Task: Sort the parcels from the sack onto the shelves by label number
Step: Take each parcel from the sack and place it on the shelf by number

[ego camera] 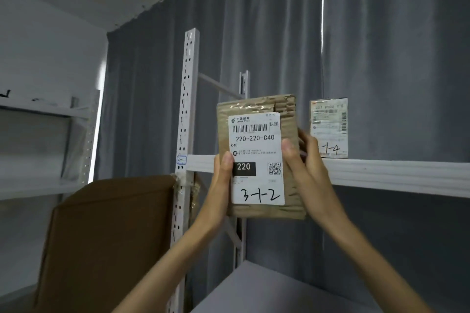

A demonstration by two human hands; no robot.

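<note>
While both hands, left hand (220, 173) and right hand (302, 160), grip its edges before the shelf (381, 173), the cardboard parcel (259, 157) shows a China Post label: "220-220-C40", "220", handwritten "3-1-2". Shelf tag (181, 160) reads "3-1"; a second parcel (328, 128) on the shelf reads "1-4".

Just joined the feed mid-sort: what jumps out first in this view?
The cardboard parcel held up at centre by the left hand and right hand, its white label handwritten 3-1-2. Behind it to the right, a second parcel marked 1-4 stands upright on the white shelf. A small tag reading 3-1 is stuck on the shelf post left of the hands.
</note>
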